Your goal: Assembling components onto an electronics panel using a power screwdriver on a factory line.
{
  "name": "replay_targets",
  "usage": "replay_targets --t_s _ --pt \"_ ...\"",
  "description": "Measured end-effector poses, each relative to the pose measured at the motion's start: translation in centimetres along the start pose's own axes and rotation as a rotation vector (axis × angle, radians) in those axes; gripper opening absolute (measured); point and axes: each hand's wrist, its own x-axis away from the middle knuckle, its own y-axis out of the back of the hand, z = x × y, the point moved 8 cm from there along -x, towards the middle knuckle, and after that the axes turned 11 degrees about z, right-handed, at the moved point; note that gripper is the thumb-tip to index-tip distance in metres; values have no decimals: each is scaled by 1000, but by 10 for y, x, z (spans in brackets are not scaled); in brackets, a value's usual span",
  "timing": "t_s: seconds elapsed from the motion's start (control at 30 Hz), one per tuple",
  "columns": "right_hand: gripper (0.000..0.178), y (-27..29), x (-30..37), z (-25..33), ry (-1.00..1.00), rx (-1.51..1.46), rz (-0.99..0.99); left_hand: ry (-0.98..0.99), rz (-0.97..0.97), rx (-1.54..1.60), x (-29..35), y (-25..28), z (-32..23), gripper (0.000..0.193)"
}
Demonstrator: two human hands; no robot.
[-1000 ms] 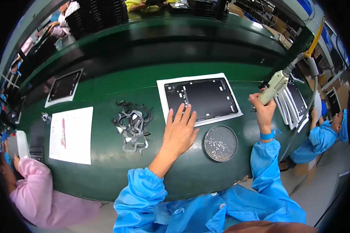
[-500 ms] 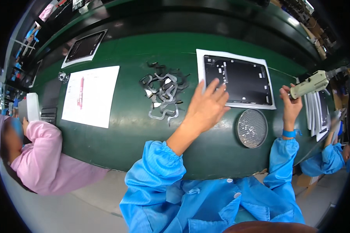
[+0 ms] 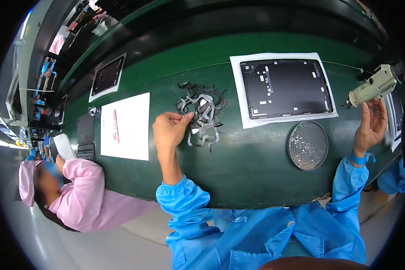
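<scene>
My left hand (image 3: 170, 132) is at the left edge of a tangled pile of grey and black flat cables (image 3: 207, 118), its thumb and forefinger pinched on one of them. My right hand (image 3: 371, 127) is just under a pale electric screwdriver (image 3: 372, 87), fingers apart and not wrapped round it; whether the fingertips touch its body I cannot tell. Between my hands, a black device panel (image 3: 288, 87) with small white marks and cut-outs lies on a white foam sheet (image 3: 248, 122). Nearer to me, a round dish (image 3: 308, 145) holds many tiny screws.
A white paper (image 3: 132, 130) with a pink pen (image 3: 116, 126) lies left on the green table (image 3: 252, 180). Another panel (image 3: 108, 76) sits farther left, and stacked panels (image 3: 396, 112) stand far right. A person in pink (image 3: 83, 191) works at the left.
My left hand has gone left from the black panel to the cable pile and closed its fingertips there. My right hand has come off the screwdriver's tip to beneath its body. The view has shifted.
</scene>
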Motion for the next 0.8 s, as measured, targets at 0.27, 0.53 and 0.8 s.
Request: replay_targets --t_s 0.27,0.53,0.8 --pt "44 1 10 -6 -47 -81 13 -158 -14 493 -3 8 0 17" --pt "43 -14 15 9 -51 -196 105 -285 -224 716 14 20 -18 16" --pt "30 -70 10 51 66 -99 395 -796 288 477 68 -67 -153 26"
